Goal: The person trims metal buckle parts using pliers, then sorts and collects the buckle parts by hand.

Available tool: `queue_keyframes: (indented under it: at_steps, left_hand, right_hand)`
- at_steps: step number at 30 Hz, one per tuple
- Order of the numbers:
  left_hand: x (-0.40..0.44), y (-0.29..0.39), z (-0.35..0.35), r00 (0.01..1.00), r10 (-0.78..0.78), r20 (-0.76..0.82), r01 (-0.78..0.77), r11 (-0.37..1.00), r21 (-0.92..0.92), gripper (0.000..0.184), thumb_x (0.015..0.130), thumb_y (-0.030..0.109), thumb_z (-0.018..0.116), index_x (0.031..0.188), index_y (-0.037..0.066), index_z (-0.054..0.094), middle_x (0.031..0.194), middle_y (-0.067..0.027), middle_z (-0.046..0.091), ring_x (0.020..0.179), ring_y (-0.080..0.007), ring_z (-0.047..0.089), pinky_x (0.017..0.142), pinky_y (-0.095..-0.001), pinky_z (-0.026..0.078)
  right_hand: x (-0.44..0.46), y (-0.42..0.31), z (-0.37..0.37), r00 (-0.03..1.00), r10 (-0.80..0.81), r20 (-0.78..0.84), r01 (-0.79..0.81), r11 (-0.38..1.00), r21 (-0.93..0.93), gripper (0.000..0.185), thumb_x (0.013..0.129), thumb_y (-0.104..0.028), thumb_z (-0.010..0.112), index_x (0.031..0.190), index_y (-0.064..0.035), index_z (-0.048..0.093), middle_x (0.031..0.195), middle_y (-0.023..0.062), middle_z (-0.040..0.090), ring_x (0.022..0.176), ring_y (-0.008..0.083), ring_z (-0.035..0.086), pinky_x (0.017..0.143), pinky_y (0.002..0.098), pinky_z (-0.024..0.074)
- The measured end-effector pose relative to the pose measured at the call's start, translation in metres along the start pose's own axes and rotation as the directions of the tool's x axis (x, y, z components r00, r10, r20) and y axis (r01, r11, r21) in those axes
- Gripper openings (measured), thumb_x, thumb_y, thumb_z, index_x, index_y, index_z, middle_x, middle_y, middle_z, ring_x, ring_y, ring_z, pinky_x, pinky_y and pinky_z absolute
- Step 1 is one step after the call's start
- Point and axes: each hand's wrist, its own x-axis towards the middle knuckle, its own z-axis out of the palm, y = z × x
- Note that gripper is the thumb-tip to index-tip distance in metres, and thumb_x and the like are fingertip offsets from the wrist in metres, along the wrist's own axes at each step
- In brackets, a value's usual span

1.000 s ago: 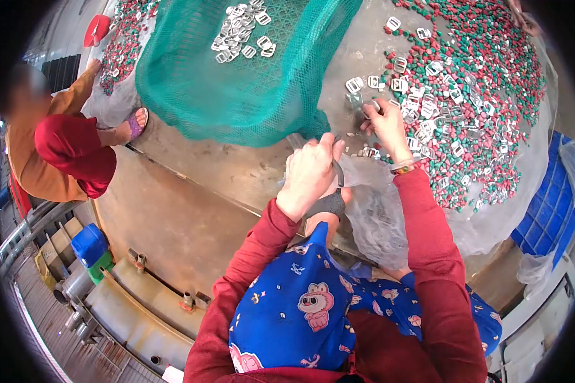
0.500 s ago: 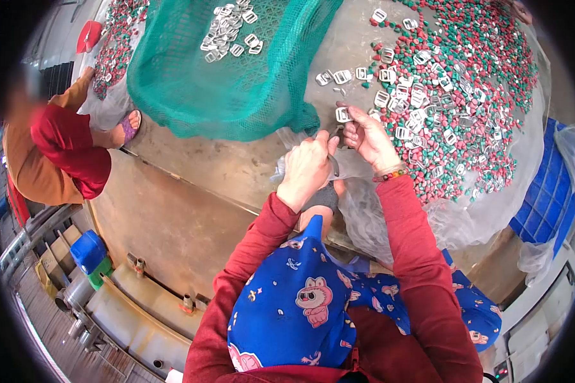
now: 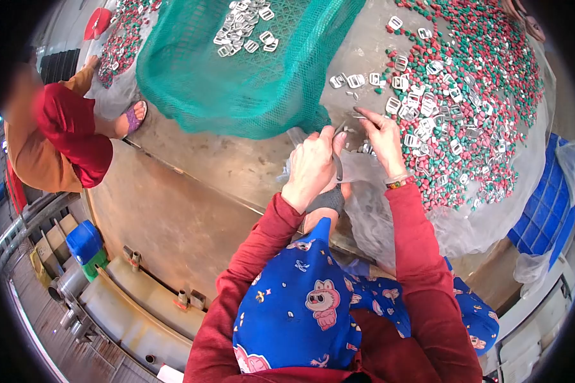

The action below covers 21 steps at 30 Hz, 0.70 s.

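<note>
My left hand [image 3: 312, 165] is closed around a pair of small pliers [image 3: 338, 165]; a curved handle shows beside the fingers, and the jaws point up and right. Just to the right, my right hand [image 3: 383, 142] pinches a silver metal buckle [image 3: 360, 117] between thumb and fingertips. The buckle is turned nearly edge-on, a little apart from the pliers' tip. Loose buckles [image 3: 356, 80] lie on the metal table beyond my right hand. More are scattered over the red and green pebble-like pieces [image 3: 485, 102] on the right.
A green mesh net [image 3: 236, 121] lines a basket with a heap of buckles [image 3: 246, 25]. Clear plastic sheeting [image 3: 441, 226] drapes over the table edge. Another person's sandalled foot [image 3: 134, 118] rests at the left. A blue crate [image 3: 540, 198] stands at the right.
My right hand has turned the buckle from face-on to nearly edge-on and drawn it slightly away from the pliers. My left hand keeps its grip. The whole view has shifted slightly.
</note>
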Motion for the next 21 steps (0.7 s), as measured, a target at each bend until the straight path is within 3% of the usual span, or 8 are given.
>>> queue_keyframes:
  at_steps: [1,2,5,10,15,16,18,21]
  left_hand:
    - [0.0,-0.001,0.0,1.0,-0.006,0.0,0.006,1.0,0.0,0.02,0.091,0.022,0.055,0.084,0.005,0.048,0.065,-0.0198,0.056,0.06,-0.0435,0.056,0.047,-0.0505,0.04]
    - [0.0,-0.002,0.0,1.0,-0.011,0.001,0.011,1.0,-0.001,0.02,0.091,0.022,0.055,0.084,0.005,0.049,0.065,-0.0199,0.056,0.06,-0.0436,0.056,0.047,-0.0507,0.04]
    - [-0.003,-0.005,0.002,1.0,-0.008,0.009,0.008,1.0,0.014,0.02,0.091,0.023,0.055,0.085,0.005,0.049,0.066,-0.0204,0.057,0.061,-0.0436,0.056,0.048,-0.0508,0.041]
    - [-0.007,0.002,0.003,0.998,-0.024,0.066,0.023,1.0,0.019,0.021,0.091,0.025,0.054,0.085,0.004,0.051,0.068,-0.0215,0.058,0.062,-0.0436,0.058,0.049,-0.0511,0.044]
    - [-0.005,0.003,-0.004,0.999,-0.002,0.039,0.001,0.999,0.032,0.022,0.091,0.026,0.054,0.086,0.005,0.052,0.069,-0.0223,0.059,0.063,-0.0436,0.058,0.05,-0.0513,0.045]
    - [-0.004,0.002,-0.005,0.998,-0.011,0.054,0.01,0.999,0.034,0.024,0.092,0.028,0.053,0.086,0.004,0.052,0.067,-0.0223,0.059,0.062,-0.0434,0.059,0.051,-0.0512,0.046]
    - [-0.006,-0.003,-0.002,0.992,-0.037,0.123,0.03,0.998,0.061,0.025,0.092,0.029,0.053,0.086,0.004,0.052,0.065,-0.0223,0.059,0.063,-0.0429,0.059,0.051,-0.051,0.046]
    - [-0.012,-0.006,-0.002,0.981,-0.038,0.19,0.024,0.997,0.077,0.026,0.092,0.029,0.052,0.086,0.004,0.052,0.064,-0.0222,0.059,0.062,-0.0422,0.059,0.052,-0.0504,0.047]
  right_hand:
    - [0.001,-0.003,0.0,0.985,-0.169,-0.046,0.159,0.973,-0.167,0.032,0.082,-0.007,0.056,0.113,-0.0029,0.065,0.077,0.0024,0.057,0.061,0.0099,0.051,0.054,0.0262,0.0417]
    - [0.0,-0.008,-0.008,0.997,-0.078,0.002,0.075,0.95,-0.304,0.037,0.08,-0.006,0.056,0.116,-0.0019,0.062,0.088,0.0061,0.06,0.071,0.0128,0.056,0.063,0.0275,0.0461]
    - [0.002,-0.038,-0.02,1.0,-0.021,0.009,0.022,0.998,-0.054,0.038,0.08,-0.007,0.055,0.118,-0.0042,0.061,0.094,0.0098,0.062,0.081,0.0155,0.059,0.072,0.0285,0.0477]
    - [0.017,-0.163,-0.009,0.869,-0.462,0.175,0.396,0.863,0.313,0.039,0.085,-0.021,0.062,0.12,-0.0056,0.058,0.104,0.012,0.065,0.092,0.016,0.062,0.077,0.0284,0.0502]
    - [0.095,-0.091,-0.021,0.961,-0.276,0.021,0.276,0.955,-0.106,0.023,0.084,-0.02,0.059,0.099,-0.0029,0.065,0.083,0.0149,0.068,0.07,0.0215,0.067,0.067,0.0325,0.0517]
    - [0.105,-0.063,-0.013,0.961,-0.256,0.104,0.276,0.878,-0.392,0.02,0.082,-0.015,0.06,0.098,-0.0047,0.067,0.083,0.0114,0.068,0.075,0.0173,0.066,0.068,0.0312,0.0513]
    - [0.1,-0.034,0.018,0.945,-0.276,0.173,0.324,0.85,-0.414,0.022,0.079,-0.011,0.061,0.098,-0.0029,0.066,0.084,0.0173,0.065,0.083,0.034,0.064,0.076,0.0396,0.0505]
    - [0.097,-0.007,0.043,0.897,-0.395,0.195,0.431,0.69,-0.582,0.032,0.076,-0.004,0.062,0.108,-0.0012,0.056,0.1,0.0226,0.057,0.094,0.0411,0.057,0.081,0.0443,0.0467]
